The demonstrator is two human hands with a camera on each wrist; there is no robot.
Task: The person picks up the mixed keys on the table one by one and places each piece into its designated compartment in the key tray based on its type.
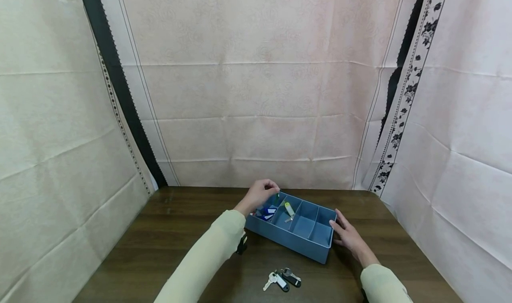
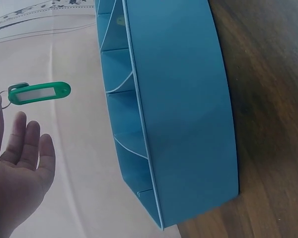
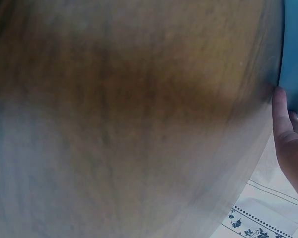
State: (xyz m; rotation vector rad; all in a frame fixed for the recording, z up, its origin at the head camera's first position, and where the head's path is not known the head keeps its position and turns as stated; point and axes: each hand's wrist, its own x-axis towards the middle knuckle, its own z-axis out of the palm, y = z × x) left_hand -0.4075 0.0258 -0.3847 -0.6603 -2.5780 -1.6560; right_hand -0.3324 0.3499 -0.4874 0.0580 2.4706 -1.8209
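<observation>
My left hand [image 1: 259, 195] is above the far left end of a blue compartment box [image 1: 294, 241]. It pinches the metal ring of a green key tag [image 2: 39, 93], which hangs over the box; whether a key hangs on it is hidden. Against the box's right end wall rests my right hand [image 1: 349, 237], its fingers fairly straight. Inside, blue key tags [image 1: 267, 212] lie in the left compartment, and a yellow-green key tag [image 1: 289, 209] with a key is in the one beside it. The two right compartments show bare floors.
Keys with black tags [image 1: 283, 280] lie on the brown wooden table [image 1: 192, 232], in front of the box. A pale cloth [image 1: 256, 94] hangs behind the table, and more cloth hangs on both sides.
</observation>
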